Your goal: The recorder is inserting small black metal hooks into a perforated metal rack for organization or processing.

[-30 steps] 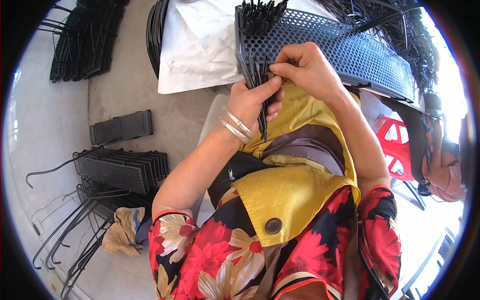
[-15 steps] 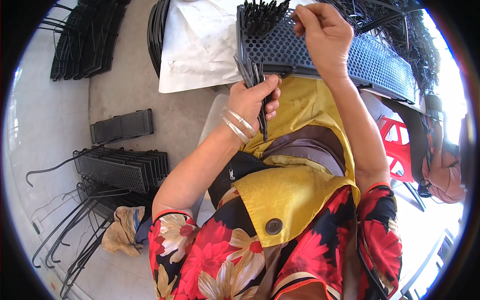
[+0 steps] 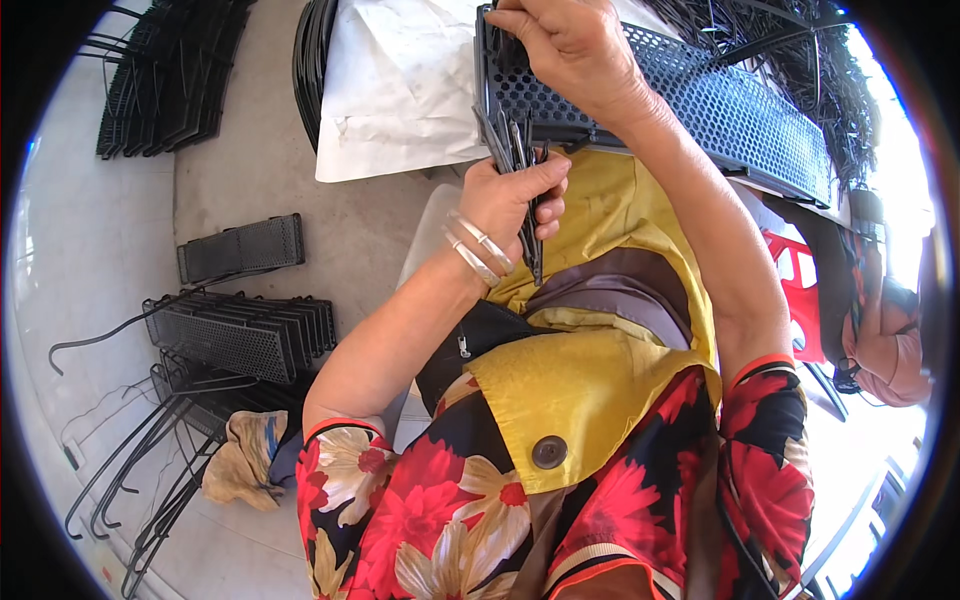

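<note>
My left hand point(image 3: 515, 205), with two pale bangles on its wrist, is closed around a bundle of thin black strips point(image 3: 512, 140). Their ends stick out above the thumb and below the fist. Beyond it, my right hand point(image 3: 585, 55) reaches over the left end of a long black perforated metal panel point(image 3: 690, 95), thumb and fingers pinched together at the panel's corner. Whatever lies in that pinch is too small to make out. Beneath the right hand, a cluster of dark strips point(image 3: 507, 52) on the panel is mostly covered.
A white sheet point(image 3: 400, 95) covers the work surface at left, beside coiled black tubing point(image 3: 312, 75). Stacked black racks point(image 3: 235, 335) with hooked rods stand on the floor at left. A heap of black strips point(image 3: 840, 110) lies at far right, near a red stool point(image 3: 797, 290) and another person point(image 3: 890, 345).
My right hand has moved left and farther away along the panel, now covering most of the strip cluster. The left hand has barely shifted and keeps its bundle.
</note>
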